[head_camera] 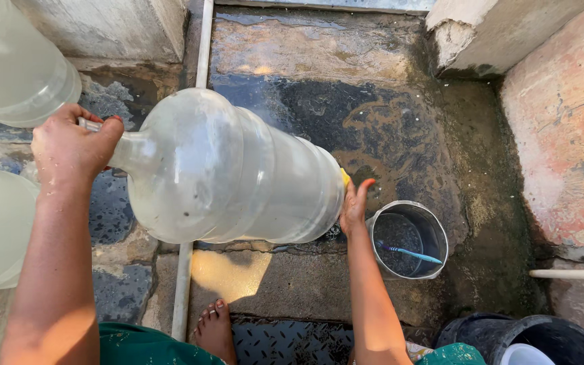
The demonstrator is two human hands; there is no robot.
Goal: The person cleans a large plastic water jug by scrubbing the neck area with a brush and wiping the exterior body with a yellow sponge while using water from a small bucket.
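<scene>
A large clear plastic water jug [231, 172] is held sideways above the wet stone floor. My left hand [72, 149] grips its narrow neck at the left. My right hand [354, 206] presses flat against the jug's base at the right, with something small and yellow at the fingertips. Some water sits inside the jug.
A small metal bucket [436, 230] with water and a blue brush stands to the right. Two other clear jugs [15, 61] lie at the left. A white pipe [185, 270] runs along the floor. A black bucket [542, 338] is at the bottom right; my bare foot [214, 330] is below.
</scene>
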